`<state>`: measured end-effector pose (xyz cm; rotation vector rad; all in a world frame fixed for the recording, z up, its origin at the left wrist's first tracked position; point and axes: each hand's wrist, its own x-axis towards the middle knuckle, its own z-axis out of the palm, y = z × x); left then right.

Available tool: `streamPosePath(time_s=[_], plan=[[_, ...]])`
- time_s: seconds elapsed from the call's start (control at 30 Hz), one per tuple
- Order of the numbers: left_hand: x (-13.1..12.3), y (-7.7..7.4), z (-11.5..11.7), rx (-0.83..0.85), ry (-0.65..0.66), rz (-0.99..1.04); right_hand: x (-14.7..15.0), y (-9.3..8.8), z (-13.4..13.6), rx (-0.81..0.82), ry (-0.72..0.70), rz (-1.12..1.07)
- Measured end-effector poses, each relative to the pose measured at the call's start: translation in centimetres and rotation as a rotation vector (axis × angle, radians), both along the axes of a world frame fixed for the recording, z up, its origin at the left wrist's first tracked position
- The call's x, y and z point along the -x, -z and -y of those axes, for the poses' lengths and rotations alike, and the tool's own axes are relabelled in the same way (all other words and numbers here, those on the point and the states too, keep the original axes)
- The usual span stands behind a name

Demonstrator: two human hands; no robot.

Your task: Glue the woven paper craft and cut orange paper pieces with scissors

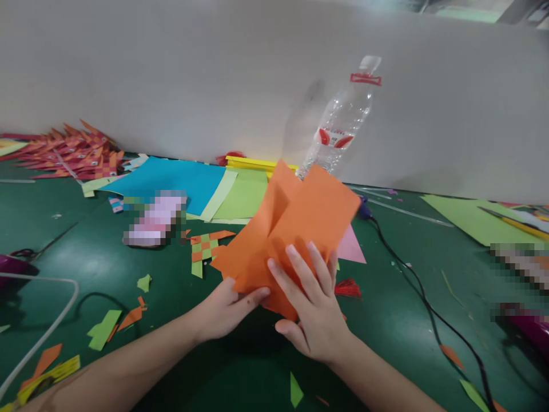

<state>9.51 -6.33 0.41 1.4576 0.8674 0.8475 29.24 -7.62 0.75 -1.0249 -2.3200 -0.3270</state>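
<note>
An orange sheet of paper (313,212), folded over itself with a loose flap on its left, is held up above the green table. My left hand (227,306) grips its lower left edge, thumb on top and the other fingers mostly hidden. Across the front of the sheet lies my right hand (315,303), fingers stretched out and spread, thumb apart below the lower edge. Just left of the sheet rests a small woven orange and green paper piece (206,247). A pink sheet (351,246) and a red tassel (347,288) show from behind it on the right.
Behind stand a clear plastic bottle (343,123) and a grey partition (193,74). Blue paper (167,180), green paper (244,194) and a phone (156,220) lie back left. Red-orange woven pieces (81,151) are piled far left. A black cable (418,280) crosses the right side; scraps are scattered about.
</note>
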Motion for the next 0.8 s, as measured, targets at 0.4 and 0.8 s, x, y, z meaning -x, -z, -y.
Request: streamPosePath(time_s=[0.4, 0.8], plan=[[0.6, 1.3, -1.2, 0.120, -0.434, 0.297, 0.6, -0.3, -0.5, 0.333, 0.228, -0.458], [0.4, 0.2, -0.8, 0.048, -0.261, 0.153, 0.3, 0.1, -0.9, 0.953, -0.080, -0.938]])
